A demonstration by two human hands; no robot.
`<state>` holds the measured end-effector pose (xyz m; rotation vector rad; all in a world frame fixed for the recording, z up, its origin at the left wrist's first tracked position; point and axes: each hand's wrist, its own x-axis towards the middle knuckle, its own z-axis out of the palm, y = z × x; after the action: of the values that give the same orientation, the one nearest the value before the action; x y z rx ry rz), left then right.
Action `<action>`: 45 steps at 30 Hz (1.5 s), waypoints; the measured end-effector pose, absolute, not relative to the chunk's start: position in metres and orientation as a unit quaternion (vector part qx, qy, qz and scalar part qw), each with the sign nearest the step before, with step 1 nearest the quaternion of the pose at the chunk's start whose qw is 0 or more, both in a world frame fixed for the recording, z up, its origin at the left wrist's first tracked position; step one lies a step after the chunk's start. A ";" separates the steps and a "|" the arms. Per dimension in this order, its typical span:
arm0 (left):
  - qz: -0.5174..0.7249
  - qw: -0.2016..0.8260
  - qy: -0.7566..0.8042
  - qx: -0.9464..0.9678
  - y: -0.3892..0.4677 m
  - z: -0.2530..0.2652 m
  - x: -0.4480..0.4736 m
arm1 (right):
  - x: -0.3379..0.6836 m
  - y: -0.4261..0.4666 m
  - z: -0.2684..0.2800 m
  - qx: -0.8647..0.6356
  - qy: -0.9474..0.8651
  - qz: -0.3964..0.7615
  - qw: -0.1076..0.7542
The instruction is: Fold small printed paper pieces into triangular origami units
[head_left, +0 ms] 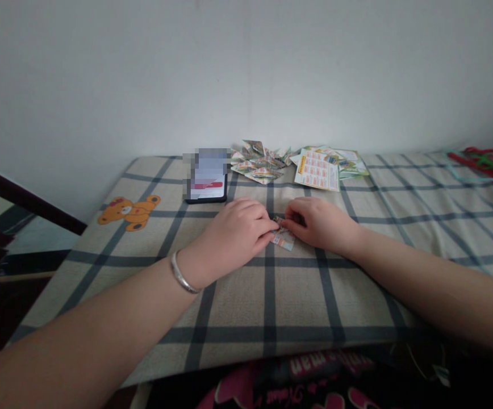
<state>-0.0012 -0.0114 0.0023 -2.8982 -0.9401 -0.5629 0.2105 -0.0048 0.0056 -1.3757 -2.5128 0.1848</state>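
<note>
A small folded piece of printed paper (284,241) lies on the checked tablecloth between my hands. My left hand (242,226), with a silver bangle at the wrist, presses its fingertips on the paper's left side. Closed fingers of my right hand (314,223) pinch the paper's upper right edge. Part of the paper is hidden under the fingertips. Beyond my hands sits a heap of folded paper pieces (259,167). To its right is a stack of flat printed sheets (318,170).
A phone (207,200) with a lit screen stands at the back left, near the wall. An orange bear picture (131,212) lies at the left. Red and green stringy material (485,165) is at the far right. The tablecloth's (229,318) front edge borders my lap.
</note>
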 end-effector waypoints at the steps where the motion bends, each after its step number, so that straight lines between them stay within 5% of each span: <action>1: -0.177 0.026 -0.303 -0.936 -0.012 0.002 -0.001 | 0.211 -0.005 0.005 -0.476 -0.866 0.066 0.139; 9: -0.175 0.008 -0.290 -0.941 -0.009 0.001 -0.003 | 0.222 -0.005 0.008 -0.385 -0.900 0.107 0.175; 26: -0.189 -0.018 -0.274 -0.943 -0.007 -0.001 -0.003 | 0.223 -0.016 0.023 -0.388 -0.919 0.001 0.073; 45: -0.175 0.008 -0.269 -0.947 -0.009 -0.002 0.001 | 0.227 -0.019 0.023 -0.352 -0.933 -0.033 0.061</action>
<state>0.0006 -0.0088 -0.0016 -2.9597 -0.8411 -0.5467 0.2268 -0.0189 0.0228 -1.0656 -2.8232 -0.0986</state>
